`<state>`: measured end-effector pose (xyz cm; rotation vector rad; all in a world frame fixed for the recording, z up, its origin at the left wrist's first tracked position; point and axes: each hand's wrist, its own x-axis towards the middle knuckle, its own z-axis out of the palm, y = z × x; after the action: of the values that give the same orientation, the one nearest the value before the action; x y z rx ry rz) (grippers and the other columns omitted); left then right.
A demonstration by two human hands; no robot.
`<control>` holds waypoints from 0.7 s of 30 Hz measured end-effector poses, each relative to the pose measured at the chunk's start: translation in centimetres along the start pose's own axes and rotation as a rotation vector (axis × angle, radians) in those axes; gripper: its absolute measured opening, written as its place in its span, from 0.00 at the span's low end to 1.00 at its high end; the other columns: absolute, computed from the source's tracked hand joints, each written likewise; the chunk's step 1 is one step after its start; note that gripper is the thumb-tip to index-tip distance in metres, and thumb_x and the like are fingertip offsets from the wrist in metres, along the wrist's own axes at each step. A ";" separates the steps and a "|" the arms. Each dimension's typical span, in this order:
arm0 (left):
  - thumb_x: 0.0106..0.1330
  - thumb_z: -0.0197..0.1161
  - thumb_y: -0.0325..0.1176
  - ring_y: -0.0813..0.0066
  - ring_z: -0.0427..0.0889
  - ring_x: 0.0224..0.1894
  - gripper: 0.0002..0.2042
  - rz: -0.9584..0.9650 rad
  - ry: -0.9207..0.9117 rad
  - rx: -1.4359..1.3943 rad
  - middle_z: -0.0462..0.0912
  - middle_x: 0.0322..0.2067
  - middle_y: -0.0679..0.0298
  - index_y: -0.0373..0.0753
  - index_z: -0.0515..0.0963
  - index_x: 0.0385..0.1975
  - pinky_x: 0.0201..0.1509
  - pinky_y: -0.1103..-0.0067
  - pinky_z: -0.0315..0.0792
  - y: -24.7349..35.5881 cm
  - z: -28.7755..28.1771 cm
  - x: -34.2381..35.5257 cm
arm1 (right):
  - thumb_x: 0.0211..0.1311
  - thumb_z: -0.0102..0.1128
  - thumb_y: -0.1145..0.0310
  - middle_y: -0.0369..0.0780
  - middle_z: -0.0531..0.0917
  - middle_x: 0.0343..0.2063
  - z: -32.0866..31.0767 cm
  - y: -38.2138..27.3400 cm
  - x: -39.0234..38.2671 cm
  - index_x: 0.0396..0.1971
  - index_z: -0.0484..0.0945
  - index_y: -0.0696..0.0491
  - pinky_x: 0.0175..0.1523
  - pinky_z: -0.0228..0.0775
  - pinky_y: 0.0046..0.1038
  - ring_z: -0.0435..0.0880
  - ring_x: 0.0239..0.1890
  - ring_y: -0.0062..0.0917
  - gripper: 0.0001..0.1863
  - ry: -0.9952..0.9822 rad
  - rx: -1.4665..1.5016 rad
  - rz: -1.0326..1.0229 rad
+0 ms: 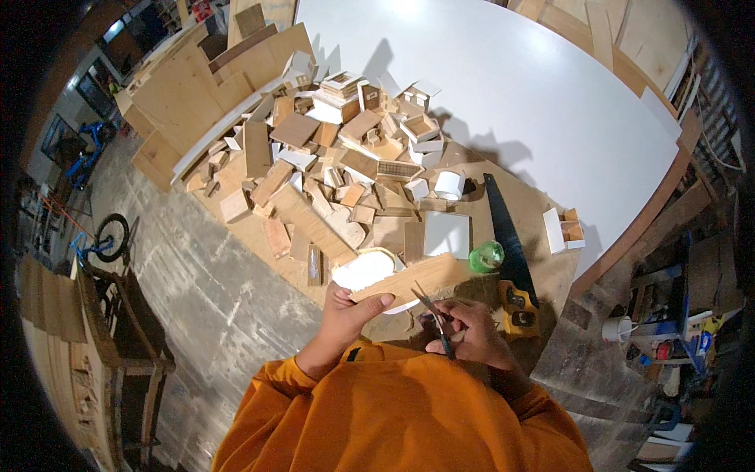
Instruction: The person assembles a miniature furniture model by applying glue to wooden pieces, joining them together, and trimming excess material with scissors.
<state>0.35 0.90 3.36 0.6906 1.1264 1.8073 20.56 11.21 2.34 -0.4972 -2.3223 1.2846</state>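
My left hand (350, 315) is closed on a light wooden strip (421, 279), thumb on top. A white piece with a rounded wooden edge (366, 269) lies against the strip's far side; whether the two are joined I cannot tell. In my right hand (476, 334) is a pair of scissors (431, 303), blades slightly apart and pointing at the strip's near edge. Part of the scissors' handle is hidden by the fingers. Just beyond my right hand are a green plastic bottle (486, 257) and a handsaw (511, 236) with a yellow handle (519, 311).
A heap of wooden offcuts and small boxes (358, 130) covers much of the brown board (543, 189). Behind it stretches a large white panel (503, 71). A small divided box (564, 230) sits at the right. Plywood sheets (181, 86) stand at the left, a bicycle wheel (112, 237) beyond.
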 end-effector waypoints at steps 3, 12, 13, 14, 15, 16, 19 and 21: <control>0.55 0.65 0.21 0.82 0.79 0.37 0.13 -0.088 -0.072 -0.010 0.82 0.37 0.65 0.34 0.77 0.41 0.43 0.83 0.72 -0.1 -0.7 0.3 | 0.35 0.77 0.57 0.35 0.77 0.25 0.0 0.2 -0.2 0.44 0.75 0.57 0.22 0.64 0.23 0.69 0.17 0.19 0.33 0.047 -0.065 -0.036; 0.57 0.64 0.21 0.81 0.79 0.39 0.13 -0.163 -0.049 -0.129 0.82 0.38 0.65 0.34 0.77 0.42 0.43 0.82 0.73 -1.2 -0.1 0.3 | 0.35 0.77 0.58 0.37 0.77 0.26 0.4 0.7 -0.1 0.43 0.75 0.57 0.22 0.64 0.23 0.69 0.17 0.20 0.33 0.098 -0.060 0.014; 0.56 0.64 0.21 0.80 0.79 0.39 0.13 -0.116 -0.048 -0.049 0.82 0.38 0.64 0.34 0.78 0.42 0.43 0.81 0.73 -0.9 -0.1 0.4 | 0.35 0.77 0.58 0.36 0.76 0.26 0.4 0.8 -0.1 0.43 0.75 0.57 0.22 0.63 0.22 0.69 0.17 0.19 0.33 0.100 -0.057 0.026; 0.56 0.64 0.21 0.78 0.80 0.39 0.12 -0.069 -0.046 0.032 0.82 0.38 0.63 0.34 0.78 0.41 0.44 0.80 0.73 -0.5 0.0 0.4 | 0.36 0.76 0.58 0.36 0.76 0.26 0.3 1.1 -0.1 0.44 0.75 0.57 0.22 0.62 0.22 0.68 0.17 0.18 0.33 0.102 -0.055 0.037; 0.56 0.64 0.21 0.77 0.80 0.39 0.12 -0.021 -0.043 0.112 0.82 0.38 0.62 0.34 0.79 0.41 0.44 0.79 0.73 -0.2 -0.1 0.4 | 0.37 0.76 0.58 0.35 0.75 0.26 0.2 1.5 -0.1 0.44 0.74 0.56 0.22 0.62 0.21 0.68 0.17 0.17 0.33 0.103 -0.051 0.048; 0.55 0.65 0.22 0.75 0.81 0.39 0.12 0.095 -0.103 0.283 0.83 0.38 0.61 0.35 0.80 0.40 0.45 0.79 0.73 0.1 -0.4 0.9 | 0.41 0.73 0.58 0.34 0.74 0.26 0.1 1.9 -0.3 0.44 0.74 0.57 0.23 0.61 0.19 0.67 0.18 0.16 0.30 0.112 0.037 0.090; 0.49 0.68 0.29 0.63 0.80 0.45 0.14 0.442 -0.201 0.651 0.82 0.42 0.59 0.42 0.83 0.38 0.51 0.74 0.71 0.6 -0.8 2.9 | 0.59 0.60 0.54 0.33 0.74 0.27 1.7 3.1 -0.9 0.47 0.70 0.56 0.29 0.58 0.14 0.67 0.23 0.13 0.24 0.198 0.571 0.224; 0.49 0.67 0.30 0.60 0.78 0.48 0.14 0.641 -0.200 0.848 0.82 0.43 0.60 0.45 0.83 0.39 0.53 0.72 0.70 0.7 -1.3 3.9 | 0.61 0.58 0.53 0.34 0.75 0.28 1.2 2.7 -0.7 0.49 0.69 0.56 0.28 0.59 0.14 0.68 0.23 0.13 0.24 0.187 0.752 0.200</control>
<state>-2.75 3.71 3.47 1.8547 1.6577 1.6317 20.77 11.44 -0.69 -0.5556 -1.5027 1.9646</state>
